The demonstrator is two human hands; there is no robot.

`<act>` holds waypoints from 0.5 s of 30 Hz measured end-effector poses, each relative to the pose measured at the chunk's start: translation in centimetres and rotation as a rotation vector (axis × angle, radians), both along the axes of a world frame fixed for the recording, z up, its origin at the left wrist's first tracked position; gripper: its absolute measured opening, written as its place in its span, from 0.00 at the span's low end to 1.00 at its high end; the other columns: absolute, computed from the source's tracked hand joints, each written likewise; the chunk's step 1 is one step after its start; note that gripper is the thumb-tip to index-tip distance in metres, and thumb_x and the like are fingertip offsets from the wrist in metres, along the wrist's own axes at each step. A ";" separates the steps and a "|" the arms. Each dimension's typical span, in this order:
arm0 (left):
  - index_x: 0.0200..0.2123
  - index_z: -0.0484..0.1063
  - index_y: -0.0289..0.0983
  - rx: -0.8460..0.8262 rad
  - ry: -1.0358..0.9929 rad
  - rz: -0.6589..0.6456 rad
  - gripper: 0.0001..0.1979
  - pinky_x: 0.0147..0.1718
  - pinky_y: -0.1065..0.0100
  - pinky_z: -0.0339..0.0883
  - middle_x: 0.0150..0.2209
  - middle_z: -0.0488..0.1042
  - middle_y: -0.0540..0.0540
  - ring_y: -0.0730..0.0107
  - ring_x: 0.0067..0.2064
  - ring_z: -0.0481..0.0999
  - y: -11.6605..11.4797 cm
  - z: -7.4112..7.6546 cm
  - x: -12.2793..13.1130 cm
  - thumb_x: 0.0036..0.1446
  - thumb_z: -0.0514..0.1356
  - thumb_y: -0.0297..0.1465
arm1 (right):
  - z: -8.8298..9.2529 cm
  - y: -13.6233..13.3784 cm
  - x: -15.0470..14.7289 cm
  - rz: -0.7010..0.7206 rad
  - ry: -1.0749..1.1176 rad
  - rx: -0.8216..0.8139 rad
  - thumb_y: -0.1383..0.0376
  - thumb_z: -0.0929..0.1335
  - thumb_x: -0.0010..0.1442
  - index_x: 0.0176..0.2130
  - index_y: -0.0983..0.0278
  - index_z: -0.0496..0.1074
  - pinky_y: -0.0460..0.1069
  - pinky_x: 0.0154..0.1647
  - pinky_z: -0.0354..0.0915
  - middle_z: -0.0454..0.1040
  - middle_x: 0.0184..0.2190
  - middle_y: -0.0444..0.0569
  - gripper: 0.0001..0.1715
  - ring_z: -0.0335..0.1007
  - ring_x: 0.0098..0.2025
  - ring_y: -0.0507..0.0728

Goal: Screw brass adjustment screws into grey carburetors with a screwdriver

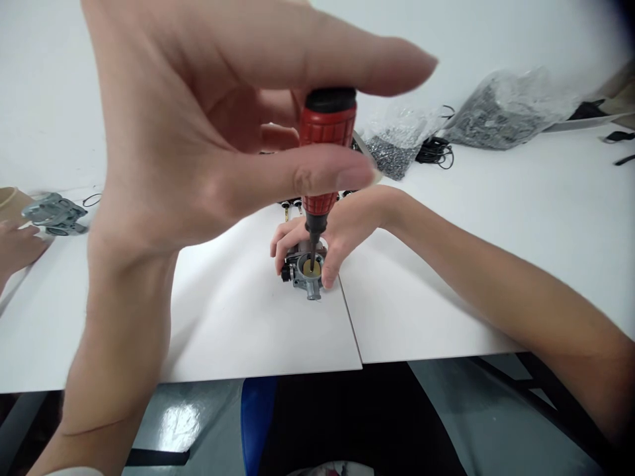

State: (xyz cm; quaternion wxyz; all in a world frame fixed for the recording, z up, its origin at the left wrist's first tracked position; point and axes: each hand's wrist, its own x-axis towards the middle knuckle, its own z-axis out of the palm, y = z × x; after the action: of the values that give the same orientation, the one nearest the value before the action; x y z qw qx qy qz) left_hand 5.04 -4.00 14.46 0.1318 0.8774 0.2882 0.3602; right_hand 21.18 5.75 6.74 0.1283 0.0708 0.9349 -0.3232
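Note:
Close to the camera, my left hand [198,125] is closed around a red and black screwdriver [328,125], thumb on the near side and a finger across the handle's end. Its shaft points straight down. The tip reaches into the round bore of a small grey metal carburetor [313,289], at a brass-coloured disc; whether it touches a screw there is too small to tell. My right hand [342,231] grips the carburetor on the white table, thumb on its right side and fingers over the back and left. The hand hides part of the carburetor's body.
Behind my hands lie small brass-tipped parts [286,208], partly hidden. Clear bags of metal pieces [496,109] and a black cable coil [435,152] sit at the back right. At far left, another person's hand [20,248] is beside a second carburetor [55,213]. A seam [351,320] crosses the table.

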 end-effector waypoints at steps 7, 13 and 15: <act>0.47 0.71 0.37 -0.165 -0.147 -0.093 0.17 0.40 0.55 0.77 0.38 0.71 0.50 0.57 0.45 0.80 -0.4 -0.2 0.8 0.63 0.53 0.41 | -0.1 -0.3 -0.1 0.034 -0.009 -0.124 0.53 0.77 0.48 0.54 0.54 0.72 0.54 0.53 0.66 0.71 0.52 0.44 0.34 0.67 0.54 0.63; 0.49 0.72 0.37 -0.153 -0.043 -0.188 0.21 0.42 0.53 0.76 0.37 0.73 0.50 0.57 0.44 0.80 -0.8 0.0 0.7 0.61 0.53 0.44 | -0.1 -0.4 0.0 -0.033 0.029 -0.210 0.52 0.78 0.44 0.52 0.54 0.73 0.53 0.52 0.67 0.73 0.50 0.43 0.36 0.70 0.52 0.62; 0.49 0.72 0.38 -0.109 -0.030 -0.188 0.23 0.41 0.53 0.77 0.43 0.73 0.48 0.55 0.45 0.80 -0.9 0.0 0.4 0.59 0.53 0.48 | -0.1 -0.3 0.0 -0.008 0.028 -0.202 0.53 0.78 0.45 0.52 0.54 0.73 0.52 0.52 0.67 0.73 0.50 0.43 0.35 0.70 0.52 0.61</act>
State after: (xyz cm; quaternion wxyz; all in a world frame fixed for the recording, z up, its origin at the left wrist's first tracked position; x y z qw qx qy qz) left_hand 5.42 -4.89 14.45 0.2168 0.8867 0.2215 0.3431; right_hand 21.14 5.42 6.60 0.1204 0.0568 0.8989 -0.4173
